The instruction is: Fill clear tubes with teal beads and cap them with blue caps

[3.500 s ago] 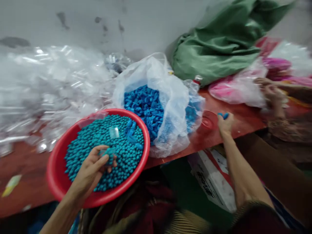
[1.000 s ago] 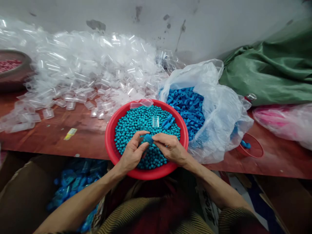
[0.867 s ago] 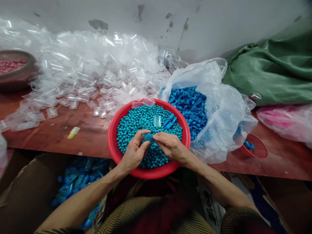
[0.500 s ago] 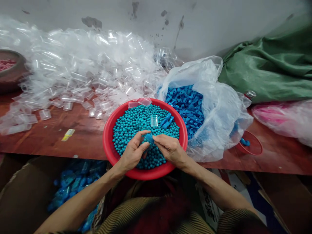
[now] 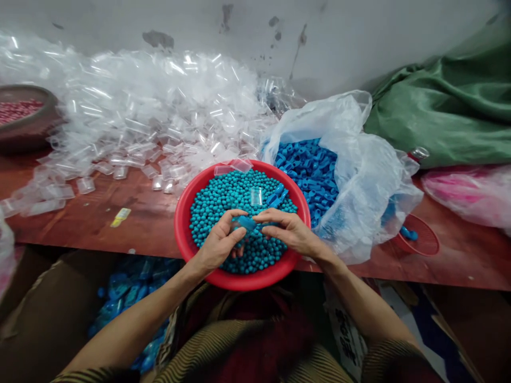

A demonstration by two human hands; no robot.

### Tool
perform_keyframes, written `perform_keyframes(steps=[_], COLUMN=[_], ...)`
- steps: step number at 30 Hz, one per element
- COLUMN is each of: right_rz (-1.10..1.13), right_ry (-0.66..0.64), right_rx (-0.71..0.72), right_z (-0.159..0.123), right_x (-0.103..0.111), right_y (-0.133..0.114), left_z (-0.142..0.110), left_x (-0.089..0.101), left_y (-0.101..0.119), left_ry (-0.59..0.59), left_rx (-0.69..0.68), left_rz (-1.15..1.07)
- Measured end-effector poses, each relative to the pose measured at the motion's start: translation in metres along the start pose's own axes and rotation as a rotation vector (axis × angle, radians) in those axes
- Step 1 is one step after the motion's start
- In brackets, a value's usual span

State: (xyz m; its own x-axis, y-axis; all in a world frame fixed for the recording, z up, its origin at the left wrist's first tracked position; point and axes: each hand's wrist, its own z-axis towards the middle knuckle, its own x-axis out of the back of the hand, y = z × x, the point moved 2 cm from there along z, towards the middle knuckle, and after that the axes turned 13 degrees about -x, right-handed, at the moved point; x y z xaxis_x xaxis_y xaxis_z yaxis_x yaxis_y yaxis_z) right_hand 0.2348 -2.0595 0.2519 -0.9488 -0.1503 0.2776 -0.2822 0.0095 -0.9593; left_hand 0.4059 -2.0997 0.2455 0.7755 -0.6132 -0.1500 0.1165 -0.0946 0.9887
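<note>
Over the red basin [image 5: 182, 234] of small teal beads [image 5: 215, 197], my left hand [image 5: 221, 239] is closed round a small clear container with a blue plastic cap [image 5: 248, 223]. Its contents are partly hidden by the fingers. My right hand [image 5: 289, 231] is just right of the cap, thumb and forefinger apart, with nothing visible between them. A clear plastic sleeve [image 5: 256, 197] and a few blue plastic pieces [image 5: 277, 197] lie on the beads. More clear sleeves [image 5: 241, 165] rest at the basin's far rim.
A large heap of clear sleeves [image 5: 159, 101] covers the back left. Right of the basin, a plastic bag [image 5: 355, 175] holds many blue pieces [image 5: 311, 165]. A small red basket [image 5: 423, 244], green cloth [image 5: 447, 111] and a bowl of pink beads [image 5: 43, 125] stand around. Below is a cardboard box [image 5: 51, 303].
My right hand's fingers have come away from the blue cap and spread apart. My left hand keeps hold of the container. The view has shifted slightly left.
</note>
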Motion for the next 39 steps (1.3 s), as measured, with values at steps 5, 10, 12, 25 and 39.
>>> perform_keyframes(steps=[5, 10, 12, 25, 39], right_rz=[0.245, -0.156, -0.318, -0.75, -0.772], right_ry=[0.166, 0.268, 0.179, 0.335, 0.35], right_rx=[-0.142, 0.015, 0.077, 0.132, 0.084], right_z=[0.005, -0.003, -0.007, -0.01, -0.003], right_x=[0.005, -0.009, -0.016, -0.033, -0.039], right_y=[0.007, -0.008, -0.016, -0.004, 0.001], left_z=[0.001, -0.002, -0.002, 0.003, 0.008], left_x=[-0.003, -0.012, -0.015, -0.022, -0.033], left_y=[-0.004, -0.004, -0.001, 0.003, -0.003], left_ry=[-0.034, 0.038, 0.055, 0.062, 0.222], left_rx=[-0.025, -0.078, -0.092, -0.155, -0.078], left_rz=[0.036, 0.143, 0.156, 0.126, 0.021])
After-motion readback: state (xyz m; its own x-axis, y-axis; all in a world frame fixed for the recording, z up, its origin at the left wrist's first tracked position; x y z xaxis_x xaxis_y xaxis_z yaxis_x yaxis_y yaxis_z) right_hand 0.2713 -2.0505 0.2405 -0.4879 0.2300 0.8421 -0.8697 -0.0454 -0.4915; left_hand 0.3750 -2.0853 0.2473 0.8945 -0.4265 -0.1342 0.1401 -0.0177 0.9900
